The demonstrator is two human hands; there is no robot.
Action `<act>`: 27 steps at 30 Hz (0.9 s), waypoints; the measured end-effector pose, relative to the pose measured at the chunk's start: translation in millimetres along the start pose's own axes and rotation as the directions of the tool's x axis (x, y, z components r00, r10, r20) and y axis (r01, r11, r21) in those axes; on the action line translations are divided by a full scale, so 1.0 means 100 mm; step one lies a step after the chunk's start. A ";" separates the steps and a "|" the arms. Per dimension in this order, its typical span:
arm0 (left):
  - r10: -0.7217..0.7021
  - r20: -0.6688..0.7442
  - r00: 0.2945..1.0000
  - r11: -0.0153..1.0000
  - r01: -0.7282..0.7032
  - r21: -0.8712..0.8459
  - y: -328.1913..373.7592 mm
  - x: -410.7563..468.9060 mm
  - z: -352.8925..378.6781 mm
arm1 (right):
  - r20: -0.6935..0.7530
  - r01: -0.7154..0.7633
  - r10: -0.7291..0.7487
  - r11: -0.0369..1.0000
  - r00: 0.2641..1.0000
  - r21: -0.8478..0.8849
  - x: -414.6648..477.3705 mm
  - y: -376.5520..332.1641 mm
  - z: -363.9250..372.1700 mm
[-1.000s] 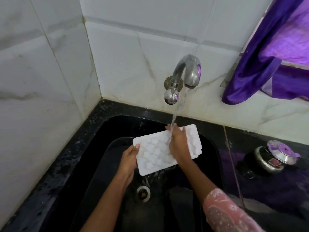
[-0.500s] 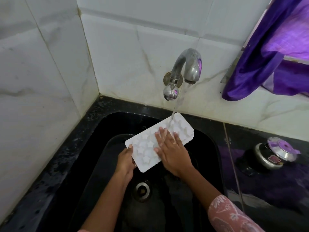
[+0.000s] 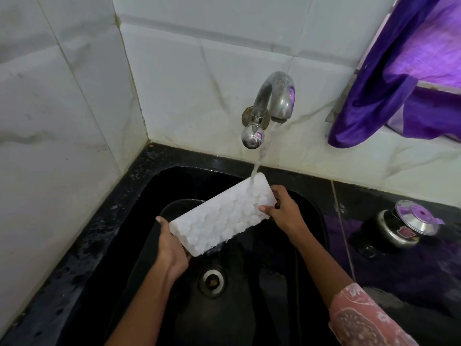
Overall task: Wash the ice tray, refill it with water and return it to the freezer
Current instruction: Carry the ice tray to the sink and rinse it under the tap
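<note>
The white ice tray hangs tilted over the black sink, its far end under the water stream from the steel tap. The left hand grips its near end, the right hand its far end. A steel pot sits on the worktop.

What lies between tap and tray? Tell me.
Only a stream of water falling from the tap onto the tray at its far end, in the head view.
</note>
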State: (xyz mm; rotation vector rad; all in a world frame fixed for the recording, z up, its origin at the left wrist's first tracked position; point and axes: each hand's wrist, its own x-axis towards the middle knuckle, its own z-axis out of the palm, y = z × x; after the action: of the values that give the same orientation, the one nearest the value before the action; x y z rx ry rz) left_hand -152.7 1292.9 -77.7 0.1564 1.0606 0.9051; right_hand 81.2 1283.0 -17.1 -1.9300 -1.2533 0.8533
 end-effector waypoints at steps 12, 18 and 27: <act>0.147 -0.107 0.983 0.962 -0.167 -0.215 0.04 -0.03 -0.32 | 0.079 -0.230 0.245 0.683 0.966 0.694 -0.46 0.14 0.21; 0.258 -0.051 0.965 0.945 -0.263 -0.195 0.09 -0.02 -0.34 | 0.126 -0.247 0.226 0.667 0.966 0.703 -0.55 0.21 0.32; 0.303 0.018 0.953 0.953 -0.303 0.006 0.04 -0.13 -0.26 | 0.019 -0.197 0.232 0.775 0.973 0.600 -0.57 0.39 0.20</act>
State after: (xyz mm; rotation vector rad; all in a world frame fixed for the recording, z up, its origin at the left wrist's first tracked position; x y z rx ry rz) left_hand -178.7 1278.6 -80.2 0.3404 1.0410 1.1740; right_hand 65.4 1221.0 -50.6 -1.5654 -0.6113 1.1410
